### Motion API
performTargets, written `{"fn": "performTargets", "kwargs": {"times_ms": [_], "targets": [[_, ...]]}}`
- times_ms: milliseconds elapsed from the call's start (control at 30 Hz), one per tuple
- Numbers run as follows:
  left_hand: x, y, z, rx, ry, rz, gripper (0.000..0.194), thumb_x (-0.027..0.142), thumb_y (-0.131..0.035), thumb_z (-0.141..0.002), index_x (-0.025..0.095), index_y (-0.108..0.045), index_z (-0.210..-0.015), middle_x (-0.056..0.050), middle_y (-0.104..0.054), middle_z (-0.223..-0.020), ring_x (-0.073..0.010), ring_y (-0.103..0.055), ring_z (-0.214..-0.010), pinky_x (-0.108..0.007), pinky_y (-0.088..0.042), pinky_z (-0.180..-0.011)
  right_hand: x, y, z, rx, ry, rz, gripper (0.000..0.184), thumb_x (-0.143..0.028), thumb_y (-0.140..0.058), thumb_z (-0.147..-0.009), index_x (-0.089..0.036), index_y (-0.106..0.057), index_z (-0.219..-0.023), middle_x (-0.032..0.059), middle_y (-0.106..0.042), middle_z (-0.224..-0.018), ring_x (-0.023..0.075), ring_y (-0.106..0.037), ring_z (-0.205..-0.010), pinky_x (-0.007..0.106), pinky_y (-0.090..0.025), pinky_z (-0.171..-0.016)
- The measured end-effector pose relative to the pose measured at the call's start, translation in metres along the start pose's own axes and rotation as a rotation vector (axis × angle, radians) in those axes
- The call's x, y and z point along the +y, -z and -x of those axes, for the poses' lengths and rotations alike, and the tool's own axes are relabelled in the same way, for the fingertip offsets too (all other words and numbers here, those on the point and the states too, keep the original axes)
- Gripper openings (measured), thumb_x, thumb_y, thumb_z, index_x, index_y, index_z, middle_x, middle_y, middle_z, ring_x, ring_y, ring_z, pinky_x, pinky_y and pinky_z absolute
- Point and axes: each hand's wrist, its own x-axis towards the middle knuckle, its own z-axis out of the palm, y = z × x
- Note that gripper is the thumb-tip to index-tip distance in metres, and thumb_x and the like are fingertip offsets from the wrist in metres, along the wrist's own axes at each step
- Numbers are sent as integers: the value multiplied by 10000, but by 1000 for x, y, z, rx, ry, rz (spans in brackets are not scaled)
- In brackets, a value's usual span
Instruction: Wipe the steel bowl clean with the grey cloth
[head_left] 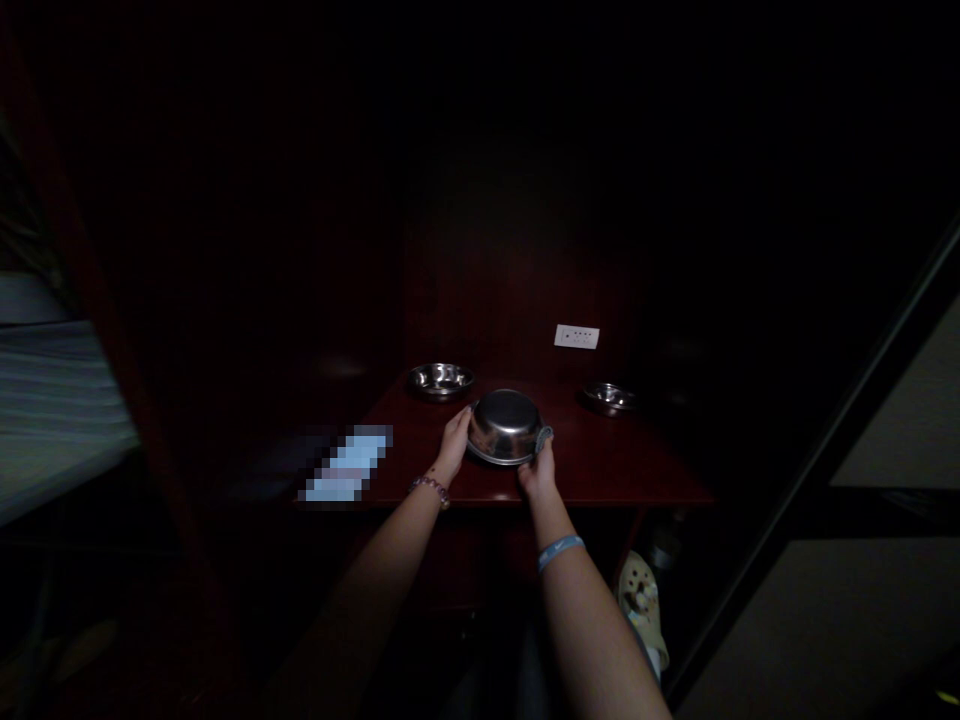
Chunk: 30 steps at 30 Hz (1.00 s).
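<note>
Between my hands is a shiny metal bowl, turned with its base facing up and toward me. My left hand grips its left rim, with the fingers partly hidden behind it. At the right rim, my right hand holds the bowl along with a small grey-green cloth pressed against the metal. The bowl is over the front half of a dark red wooden desk; whether it touches the surface I cannot tell. Two more metal bowls, upright, rest farther back: one at left, one at right.
A white socket panel is on the back wall. At the desk's left lies a pixelated bright rectangle. Below the right edge is a pale clog. Dark side walls enclose the desk, and a pale stack stands at far left.
</note>
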Motion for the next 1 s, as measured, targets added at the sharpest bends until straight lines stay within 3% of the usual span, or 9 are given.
{"fn": "performTargets", "kwargs": {"times_ms": [367,600,867,1000], "targets": [[-1,-1,3,58,9,-30,377,477,-651,-768,165,-680,-977,-92,-701,-1093,-237,-608,-1080,-413,-404,-1038,-1,-1,3,-56,54,-26,389,-374,-340,-984,-205,-690,-970,11,-774,-986,119,-710,-980,344,-491,-1029],[-4,2,2,30,27,-64,384,516,-658,-749,165,-646,-903,-68,-691,-989,-214,-616,-973,-386,-424,-986,-2,-2,3,-32,79,-55,423,-362,-295,-1002,-199,-685,-975,4,-775,-960,117,-705,-1003,364,-471,-1056],[2,-3,4,-100,33,-31,490,517,-674,-761,189,-654,-1124,-96,-661,-1234,-242,-589,-1157,-377,-395,-1050,4,3,-5,-19,62,-21,385,-389,-344,-992,-227,-692,-959,-15,-768,-1019,88,-686,-1051,331,-464,-1060],[8,-7,7,-120,13,-34,507,525,-670,-769,174,-665,-1136,-106,-664,-1240,-257,-578,-1186,-382,-390,-1069,5,6,-8,-45,76,16,381,-407,-349,-986,-246,-694,-969,-20,-766,-1027,95,-679,-1071,356,-461,-1066]]}}
